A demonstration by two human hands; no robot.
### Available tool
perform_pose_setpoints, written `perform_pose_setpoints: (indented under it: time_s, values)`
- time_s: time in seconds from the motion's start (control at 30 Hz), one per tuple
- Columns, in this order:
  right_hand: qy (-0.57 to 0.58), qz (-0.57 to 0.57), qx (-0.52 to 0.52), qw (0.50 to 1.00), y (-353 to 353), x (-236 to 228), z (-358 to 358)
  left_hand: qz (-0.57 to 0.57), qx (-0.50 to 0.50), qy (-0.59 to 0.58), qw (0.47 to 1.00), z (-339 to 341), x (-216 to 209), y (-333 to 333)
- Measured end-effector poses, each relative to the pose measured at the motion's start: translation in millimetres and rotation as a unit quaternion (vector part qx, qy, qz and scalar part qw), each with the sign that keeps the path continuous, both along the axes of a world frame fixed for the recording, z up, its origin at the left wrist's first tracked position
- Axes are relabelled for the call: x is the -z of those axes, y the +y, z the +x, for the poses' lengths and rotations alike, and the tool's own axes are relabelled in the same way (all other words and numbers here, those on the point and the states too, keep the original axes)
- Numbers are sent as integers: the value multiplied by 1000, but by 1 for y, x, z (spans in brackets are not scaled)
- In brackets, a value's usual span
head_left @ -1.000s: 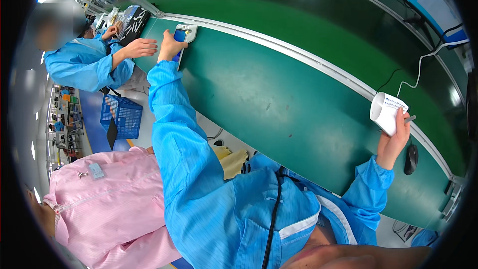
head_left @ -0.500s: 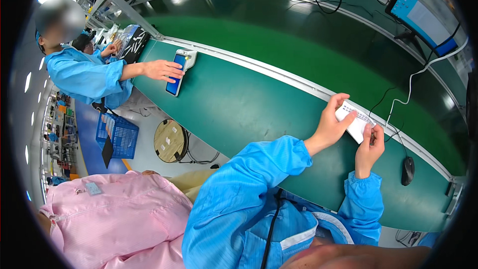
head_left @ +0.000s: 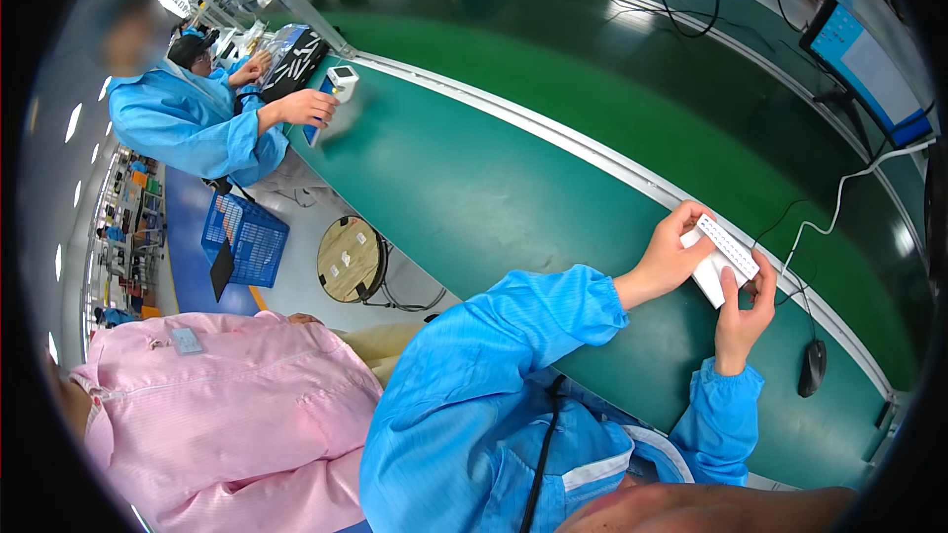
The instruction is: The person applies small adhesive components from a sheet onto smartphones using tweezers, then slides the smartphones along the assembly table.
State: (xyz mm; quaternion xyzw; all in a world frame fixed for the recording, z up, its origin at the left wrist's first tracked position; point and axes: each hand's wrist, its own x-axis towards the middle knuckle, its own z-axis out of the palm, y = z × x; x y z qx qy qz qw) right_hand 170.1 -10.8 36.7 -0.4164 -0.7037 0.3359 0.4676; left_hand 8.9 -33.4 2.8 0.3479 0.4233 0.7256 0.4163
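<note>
A small white device (head_left: pixel 729 249) with a row of small dark openings along one edge is held in both my hands above the green bench. My left hand (head_left: pixel 675 259) grips its left end, fingers over the far side and thumb on the near face. My right hand (head_left: pixel 745 314) holds the other end, thumb against the near face and fingers bent round the edge. The device is tilted, with the edge of openings uppermost. Beyond my right hand, a black mouse (head_left: pixel 812 368) lies on the bench.
The green bench (head_left: pixel 474 197) has a pale metal rail (head_left: pixel 553 133) along its far side. At its left end a co-worker's hand (head_left: pixel 308 109) holds a white handheld device (head_left: pixel 342 85). A person in pink (head_left: pixel 237 415) sits on my left. White cable (head_left: pixel 839 202) runs behind my right hand.
The white device in my hands has turned, so its edge with the openings shows more fully. The co-worker's handheld device has been tipped up off the bench. The whole view has shifted slightly.
</note>
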Motion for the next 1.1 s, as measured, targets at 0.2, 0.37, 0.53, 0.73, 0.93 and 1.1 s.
perform_pose_setpoints:
  time_s: [0.2,0.37,0.53,0.73,0.93,1.1]
  values:
    - [-48,-69,-23,996,5,8,13,11,-28,-20,999,1,3,0]
    - [-57,-71,-81,993,-5,-11,5,25,-57,-11,998,0,-1,-4]
    - [-35,-132,-81,987,-12,-21,-6,18,-63,44,997,-4,5,-3]
    - [-153,6,-63,986,-4,-8,4,30,-65,-9,997,-2,-2,-3]
    - [-192,46,-53,979,-8,-10,-2,28,-84,-3,996,-2,-1,-2]
    - [-221,91,-43,970,-11,-8,-5,26,-82,16,996,-5,-2,-6]
